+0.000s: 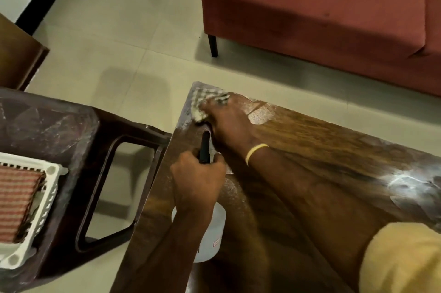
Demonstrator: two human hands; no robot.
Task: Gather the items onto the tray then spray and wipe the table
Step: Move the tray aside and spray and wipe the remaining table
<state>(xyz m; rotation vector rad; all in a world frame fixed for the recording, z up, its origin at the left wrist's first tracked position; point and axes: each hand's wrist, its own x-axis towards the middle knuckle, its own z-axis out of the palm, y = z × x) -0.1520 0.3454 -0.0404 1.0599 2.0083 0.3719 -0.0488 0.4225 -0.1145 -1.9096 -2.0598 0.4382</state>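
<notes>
the dark brown wooden counter point(298, 149) with its glossy grain runs from the lower middle toward the right edge of the view, its far left corner carrying a checked white and grey cloth point(205, 104). the right hand point(226, 121) reaches out to that corner and presses down on the cloth, its fingers partly blurred, so how far they curl into the fabric cannot be told; a yellow band point(256, 152) circles its wrist and a yellow sleeve point(401, 259) shows at the lower right. the left hand point(198, 180) sits nearer, over the counter's left edge, with its fingers curled round the neck of a translucent white plastic spray bottle point(210, 233), whose black nozzle point(205, 147) points away toward the cloth. pale misty patches and streaks lie on the wood around the cloth and farther right. just beside the counter on the left stands a dark brown plastic chair point(78, 149), its seat holding a white perforated plastic tray point(50, 187). inside the tray lies a folded red and white striped cloth point(16, 202). across the pale tiled floor point(119, 42), a rust red upholstered sofa point(322, 6) on black legs stands well apart from the counter.
</notes>
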